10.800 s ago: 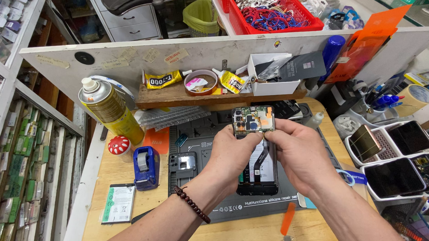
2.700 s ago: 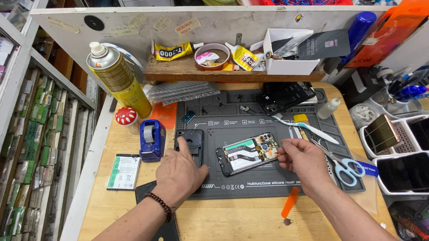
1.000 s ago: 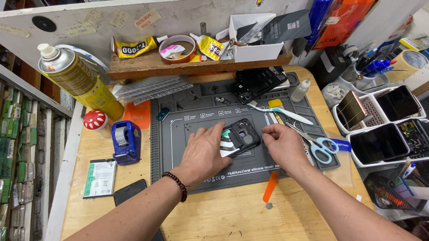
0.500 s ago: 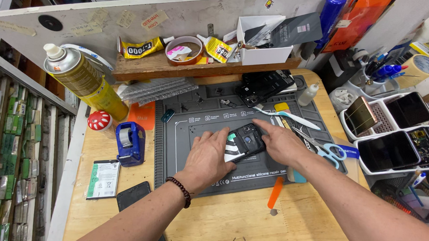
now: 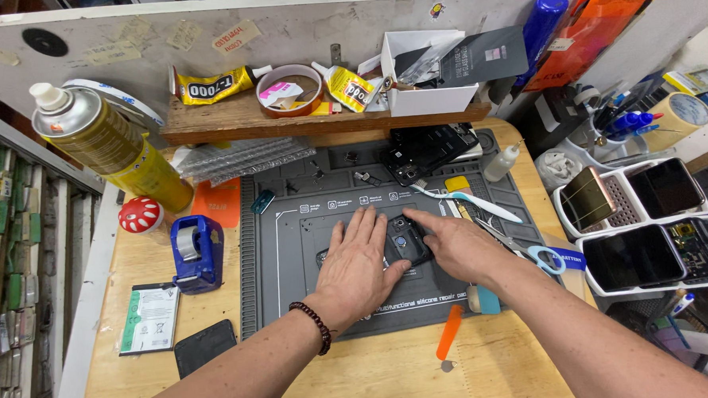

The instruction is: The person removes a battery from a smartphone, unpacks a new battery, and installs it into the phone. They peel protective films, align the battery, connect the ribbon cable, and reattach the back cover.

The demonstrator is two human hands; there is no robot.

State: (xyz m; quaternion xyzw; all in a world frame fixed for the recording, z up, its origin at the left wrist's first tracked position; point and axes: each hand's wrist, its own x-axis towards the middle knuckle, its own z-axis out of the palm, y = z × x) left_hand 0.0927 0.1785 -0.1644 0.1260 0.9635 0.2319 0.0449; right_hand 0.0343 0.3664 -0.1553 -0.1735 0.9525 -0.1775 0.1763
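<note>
A dark, opened phone [image 5: 406,241] lies on the grey repair mat [image 5: 288,244], its camera end showing between my hands. My left hand [image 5: 357,263] rests flat on the phone's left part, palm down and fingers spread, pressing it to the mat. My right hand [image 5: 457,247] lies over its right part, with a finger stretched onto the upper end. Most of the phone is hidden under both hands.
A second opened phone [image 5: 424,150], a white-handled brush [image 5: 469,200], scissors [image 5: 527,250] and an orange pry tool [image 5: 448,342] lie around the mat. A spray can [image 5: 106,144], a blue tape dispenser [image 5: 195,252] and a battery [image 5: 150,319] stand left. White trays with phones [image 5: 648,216] sit right; a wooden shelf [image 5: 238,118] holds glue tubes.
The phone, held up earlier, has been laid on the mat. Within the last second both hands have closed over it and now press flat on it.
</note>
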